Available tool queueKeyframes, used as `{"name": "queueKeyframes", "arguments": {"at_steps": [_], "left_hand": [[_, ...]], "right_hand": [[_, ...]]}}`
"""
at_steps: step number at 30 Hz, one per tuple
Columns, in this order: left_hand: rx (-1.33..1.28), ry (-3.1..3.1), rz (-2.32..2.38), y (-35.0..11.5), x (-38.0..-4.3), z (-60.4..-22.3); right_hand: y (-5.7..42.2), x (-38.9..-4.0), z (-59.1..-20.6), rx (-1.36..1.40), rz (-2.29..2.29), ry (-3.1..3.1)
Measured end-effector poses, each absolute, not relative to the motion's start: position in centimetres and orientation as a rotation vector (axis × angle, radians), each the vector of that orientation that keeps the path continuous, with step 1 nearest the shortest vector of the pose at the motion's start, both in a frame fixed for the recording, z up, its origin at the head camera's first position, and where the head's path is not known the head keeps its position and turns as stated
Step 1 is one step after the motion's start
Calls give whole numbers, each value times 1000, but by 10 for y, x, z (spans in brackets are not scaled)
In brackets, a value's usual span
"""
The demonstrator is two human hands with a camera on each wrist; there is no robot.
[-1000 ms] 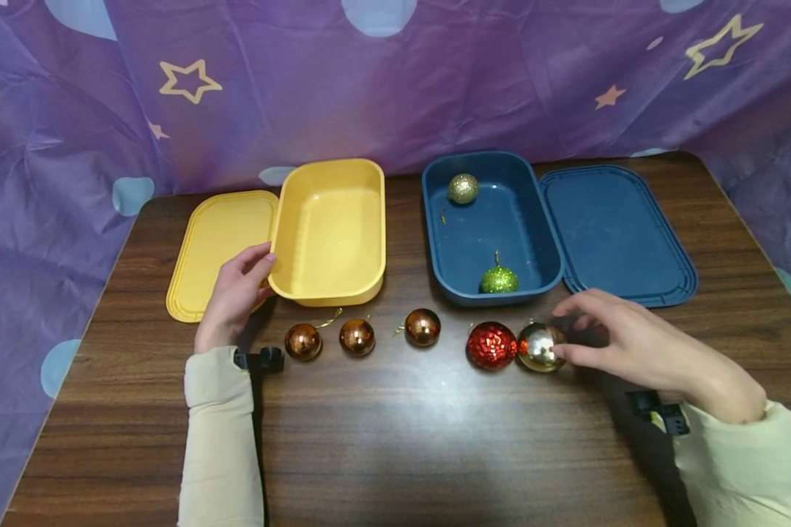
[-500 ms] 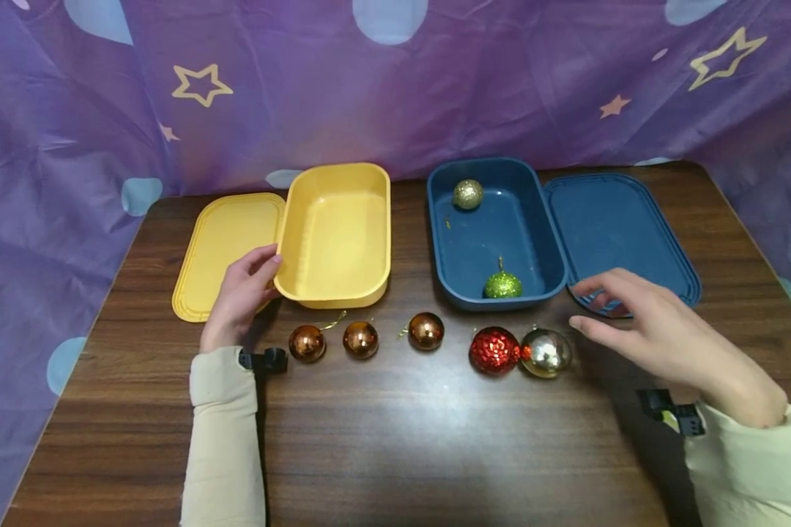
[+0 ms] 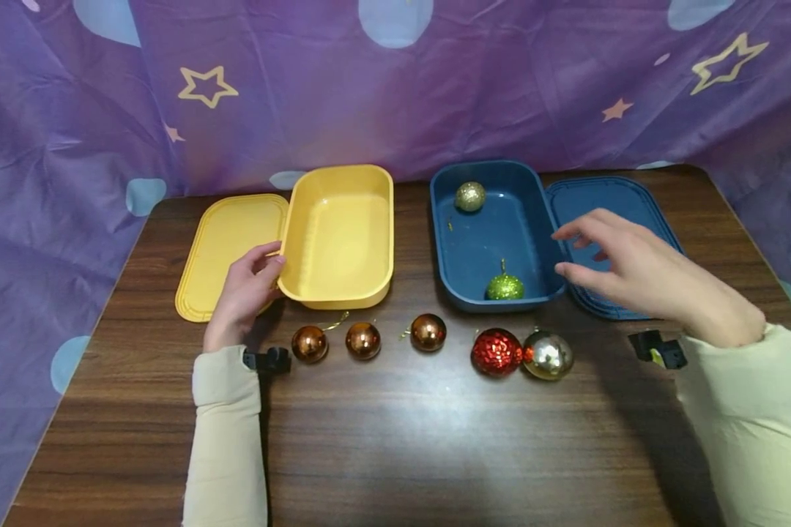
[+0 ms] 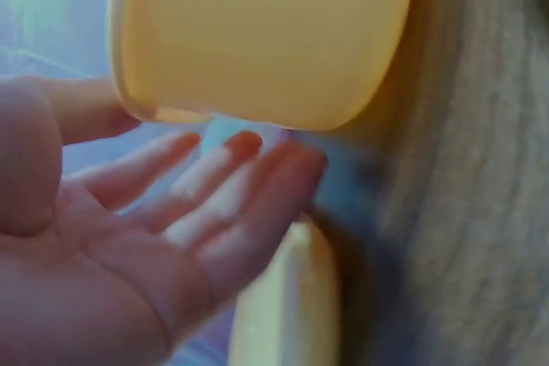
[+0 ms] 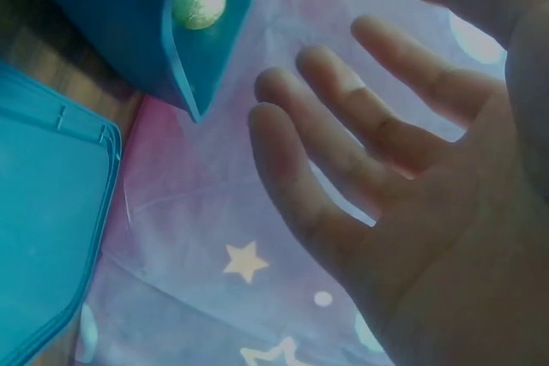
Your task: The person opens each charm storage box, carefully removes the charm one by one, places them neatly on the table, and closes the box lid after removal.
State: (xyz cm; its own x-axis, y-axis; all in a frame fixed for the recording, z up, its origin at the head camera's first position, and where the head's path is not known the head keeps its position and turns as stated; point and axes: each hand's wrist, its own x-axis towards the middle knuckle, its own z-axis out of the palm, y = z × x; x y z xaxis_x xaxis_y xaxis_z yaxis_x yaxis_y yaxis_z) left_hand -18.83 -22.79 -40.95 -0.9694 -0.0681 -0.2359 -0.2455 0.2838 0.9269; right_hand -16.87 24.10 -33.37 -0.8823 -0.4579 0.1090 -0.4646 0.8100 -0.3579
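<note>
At the left side of the yellow box (image 3: 336,234), my left hand (image 3: 245,288) has its thumb tip right at the rim. In the left wrist view the other fingers (image 4: 249,203) stretch loosely alongside the box wall. My right hand (image 3: 639,267) hovers with spread fingers over the blue lid (image 3: 622,201), fingertips close to the right rim of the blue box (image 3: 484,234); it holds nothing. Inside that box lie a gold glitter bauble (image 3: 470,197) and a green glitter bauble (image 3: 504,287). A red bauble (image 3: 496,352) and a shiny gold bauble (image 3: 548,355) sit side by side in front.
Copper-brown baubles stand in a row before the boxes: one at left (image 3: 310,344), another beside it (image 3: 363,340), a third further right (image 3: 428,332). The yellow lid (image 3: 234,234) lies left of the yellow box. A purple patterned cloth (image 3: 290,88) hangs behind the table (image 3: 395,454).
My right hand has drawn away from the shiny gold bauble and moved up and back toward the blue box and lid. The left hand keeps its place; the view has shifted slightly.
</note>
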Motion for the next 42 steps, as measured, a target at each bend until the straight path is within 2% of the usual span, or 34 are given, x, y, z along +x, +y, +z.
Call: {"name": "queueKeyframes", "arguments": {"at_steps": [8,17,22,31,42], "left_hand": [[-187,2866,1461,-205,-175,-374],[224,2833,1477,-116,-158,-350],[270,2679,1307,-71,-159,-353],[294,2658,1129,-33,-171,-367],[372,2598,890,-18,-172,-371]], "right_hand": [[235,-209,-319,839,493,-3064],[208,-263,-315,963,283,-3236],[191,-284,-319,984,157,-3361],[163,-306,-328,973,104,-3467],[148,-307,-339,841,52,-3531]]}}
